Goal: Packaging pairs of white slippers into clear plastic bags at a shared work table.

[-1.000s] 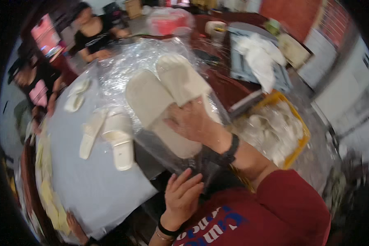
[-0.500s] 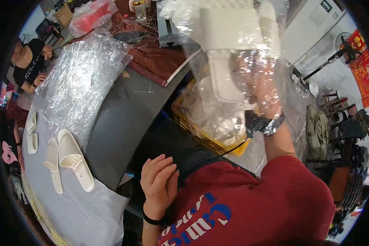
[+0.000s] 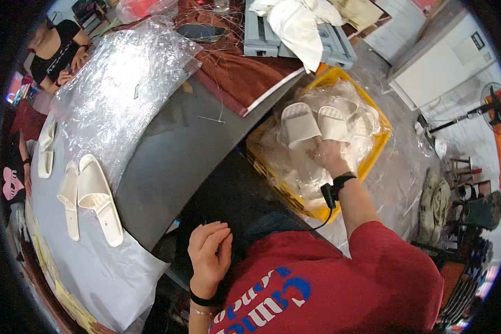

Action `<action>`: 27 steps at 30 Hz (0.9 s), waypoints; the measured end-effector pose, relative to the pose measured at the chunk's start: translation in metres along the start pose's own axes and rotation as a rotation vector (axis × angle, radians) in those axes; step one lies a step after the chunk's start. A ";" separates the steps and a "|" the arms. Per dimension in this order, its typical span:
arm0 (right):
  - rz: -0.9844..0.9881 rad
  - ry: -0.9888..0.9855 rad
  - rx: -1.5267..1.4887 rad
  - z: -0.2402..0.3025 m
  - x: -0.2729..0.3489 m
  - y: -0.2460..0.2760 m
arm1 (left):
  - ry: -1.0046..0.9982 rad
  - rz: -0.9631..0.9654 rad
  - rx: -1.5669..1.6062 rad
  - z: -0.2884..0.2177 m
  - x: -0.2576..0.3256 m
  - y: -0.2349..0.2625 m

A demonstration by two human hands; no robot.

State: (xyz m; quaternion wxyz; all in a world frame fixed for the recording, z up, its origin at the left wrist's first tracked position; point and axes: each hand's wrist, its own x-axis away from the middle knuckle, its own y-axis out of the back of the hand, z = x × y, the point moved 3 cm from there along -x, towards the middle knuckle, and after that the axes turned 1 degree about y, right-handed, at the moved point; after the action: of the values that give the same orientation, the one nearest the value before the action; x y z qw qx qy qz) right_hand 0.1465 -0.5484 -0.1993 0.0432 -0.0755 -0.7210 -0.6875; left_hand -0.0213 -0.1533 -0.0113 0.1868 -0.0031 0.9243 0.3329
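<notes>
My right hand [image 3: 332, 157] is down in a yellow plastic crate [image 3: 383, 133], its fingers closed at the soles of a pair of cream slippers [image 3: 299, 123]. Clear plastic wraps around the slippers, and part of the grip is hidden against them. More wrapped slippers fill the crate beneath. My left hand [image 3: 210, 253] hangs in front of my body with nothing in it, fingers loosely extended and thumb apart. On the table to the left lies an unwrapped pair of cream slippers [image 3: 99, 195].
Clear plastic sheeting [image 3: 125, 78] covers part of the dark table [image 3: 178, 150]. Another cream pair [image 3: 46, 150] lies at the far left, near two people. Beyond the crate is a grey case [image 3: 261, 36] with white cloth on it. A fan [image 3: 490, 106] stands at right.
My right hand has lowered the bagged slippers from close in front of the camera into the crate. My left hand has barely moved. The view has shifted, showing more of the crate.
</notes>
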 end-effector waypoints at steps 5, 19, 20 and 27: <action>-0.177 0.286 0.039 0.030 0.003 -0.046 | 0.088 0.011 -0.019 0.010 0.000 -0.007; 0.393 0.233 0.079 0.047 -0.001 -0.073 | 0.118 0.022 -0.014 0.015 -0.021 -0.015; 0.388 0.227 0.085 0.046 0.001 -0.072 | 0.113 0.018 -0.007 0.016 -0.020 -0.015; 0.147 0.385 0.100 0.056 0.039 -0.069 | 0.085 -0.023 -0.046 0.024 -0.006 0.004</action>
State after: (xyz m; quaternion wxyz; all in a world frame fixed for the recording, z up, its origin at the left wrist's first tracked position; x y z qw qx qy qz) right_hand 0.0984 -0.4934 -0.2632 0.2340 0.0070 -0.7252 -0.6475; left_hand -0.0084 -0.1358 -0.0236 0.1512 -0.0320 0.9234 0.3514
